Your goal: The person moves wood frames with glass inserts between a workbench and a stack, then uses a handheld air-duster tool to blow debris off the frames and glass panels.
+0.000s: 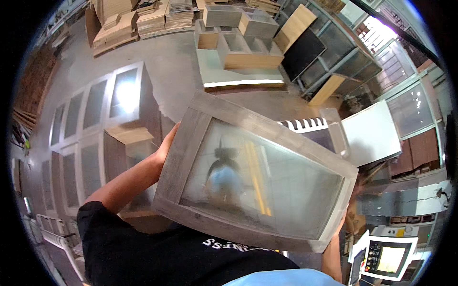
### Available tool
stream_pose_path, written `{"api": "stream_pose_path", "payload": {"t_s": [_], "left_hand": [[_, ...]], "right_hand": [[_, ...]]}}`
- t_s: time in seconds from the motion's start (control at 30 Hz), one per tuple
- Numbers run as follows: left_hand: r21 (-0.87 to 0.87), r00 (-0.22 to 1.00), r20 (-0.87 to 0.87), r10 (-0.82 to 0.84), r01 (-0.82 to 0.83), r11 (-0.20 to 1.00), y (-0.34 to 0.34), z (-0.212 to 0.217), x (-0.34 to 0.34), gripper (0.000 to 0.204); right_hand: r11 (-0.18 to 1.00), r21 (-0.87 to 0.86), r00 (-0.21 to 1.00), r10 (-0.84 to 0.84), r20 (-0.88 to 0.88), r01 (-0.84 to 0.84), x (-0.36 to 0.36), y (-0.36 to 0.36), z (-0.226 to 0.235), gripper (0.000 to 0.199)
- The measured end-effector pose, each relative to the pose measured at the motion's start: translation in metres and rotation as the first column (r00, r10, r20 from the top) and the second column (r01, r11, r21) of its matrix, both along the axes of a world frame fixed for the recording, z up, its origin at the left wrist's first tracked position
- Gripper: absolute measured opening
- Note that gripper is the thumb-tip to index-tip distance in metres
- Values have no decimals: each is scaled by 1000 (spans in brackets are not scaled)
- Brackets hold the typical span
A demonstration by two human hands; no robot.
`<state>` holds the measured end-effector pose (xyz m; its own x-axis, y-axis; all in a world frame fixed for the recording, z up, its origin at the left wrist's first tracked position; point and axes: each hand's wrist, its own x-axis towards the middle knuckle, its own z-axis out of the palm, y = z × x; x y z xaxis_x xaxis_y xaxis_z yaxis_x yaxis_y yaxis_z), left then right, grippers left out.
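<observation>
A box-like cabinet point(192, 121) with a grey wooden frame and a glass front is held up before my body, tilted down to the right. The glass point(296, 190) reflects a figure and yellow strips. My left hand point(169, 142) grips the cabinet's left end near its upper corner, its fingers mostly hidden behind the frame. At the opposite end, my right hand point(341, 225) holds the lower right side, and only part of it shows past the edge.
Similar glass-fronted cabinets point(98, 102) stand in stacks at the left. More box units point(253, 59) rest on a low platform point(238, 78) ahead. Flat panels point(174, 16) are piled at the back. At right are a white board point(372, 133) and a control screen point(389, 257).
</observation>
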<state>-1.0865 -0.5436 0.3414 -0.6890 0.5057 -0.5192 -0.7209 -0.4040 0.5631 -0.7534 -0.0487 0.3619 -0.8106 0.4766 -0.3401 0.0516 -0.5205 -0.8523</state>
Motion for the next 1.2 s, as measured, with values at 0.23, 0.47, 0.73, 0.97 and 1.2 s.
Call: {"api": "stream_pose_path", "payload": {"t_s": [0.23, 0.47, 0.73, 0.97, 1.2], "left_hand": [[-284, 997, -80, 18, -40, 958, -56, 41, -149, 61], [-408, 998, -59, 1, -25, 913, -67, 2, -324, 63], [-319, 987, -159, 24, -74, 945, -56, -103, -604, 63], [-252, 973, -140, -181, 142, 957, -47, -177, -853, 67], [-298, 985, 29, -170, 171, 939, -14, -208, -1110, 69]], "right_hand": [[999, 6, 967, -50, 251, 50, -193, -60, 23, 87], [981, -115, 972, 174, 160, -157, -392, -33, -27, 78], [998, 43, 944, 36, 329, -53, -669, 16, -158, 85], [947, -317, 984, 106, 142, -56, -886, 4, -219, 85], [952, -247, 923, -80, 376, 182, -1078, -52, -235, 85]]}}
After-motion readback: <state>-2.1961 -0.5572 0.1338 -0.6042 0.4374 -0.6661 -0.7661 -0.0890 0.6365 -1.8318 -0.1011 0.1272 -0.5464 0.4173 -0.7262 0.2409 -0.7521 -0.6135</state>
